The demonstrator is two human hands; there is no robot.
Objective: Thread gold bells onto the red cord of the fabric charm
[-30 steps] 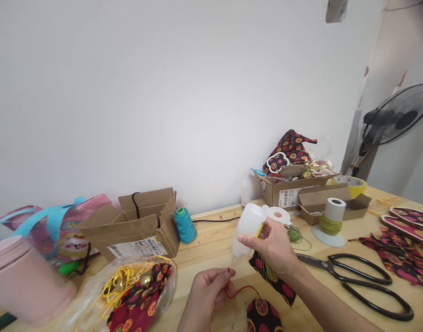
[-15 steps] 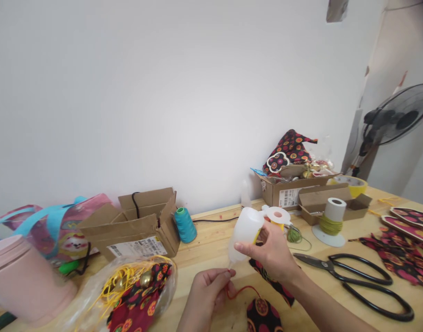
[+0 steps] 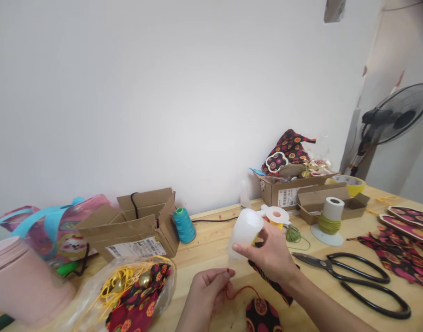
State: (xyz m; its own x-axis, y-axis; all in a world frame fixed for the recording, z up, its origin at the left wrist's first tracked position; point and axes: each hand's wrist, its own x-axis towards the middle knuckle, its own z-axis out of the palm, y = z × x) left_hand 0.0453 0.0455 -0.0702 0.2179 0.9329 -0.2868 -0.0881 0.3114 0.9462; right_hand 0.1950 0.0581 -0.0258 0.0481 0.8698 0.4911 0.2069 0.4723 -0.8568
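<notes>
My right hand (image 3: 270, 251) is closed round a white translucent plastic bottle (image 3: 245, 230), which it holds tipped with the base up. Just below and to the left, my left hand (image 3: 211, 288) pinches the end of a red cord (image 3: 244, 288) between thumb and fingers. The cord runs down to a dark patterned fabric piece (image 3: 263, 313) on the table. Partly behind my right wrist lies another patterned fabric piece (image 3: 285, 293). The bottle's lower end hovers above my left fingertips, apart from them.
Black-handled scissors (image 3: 356, 276) lie to the right, near spools of green cord (image 3: 331, 224). Teal thread (image 3: 185, 226), an open cardboard box (image 3: 142, 233), a bag of yellow cords (image 3: 118, 281) and a pink bin (image 3: 28, 281) stand left. A filled box (image 3: 284, 191) is at the back.
The bottle has lifted slightly away from the cord end in my left fingers. Both hands otherwise keep their grips, and the view has shifted a little.
</notes>
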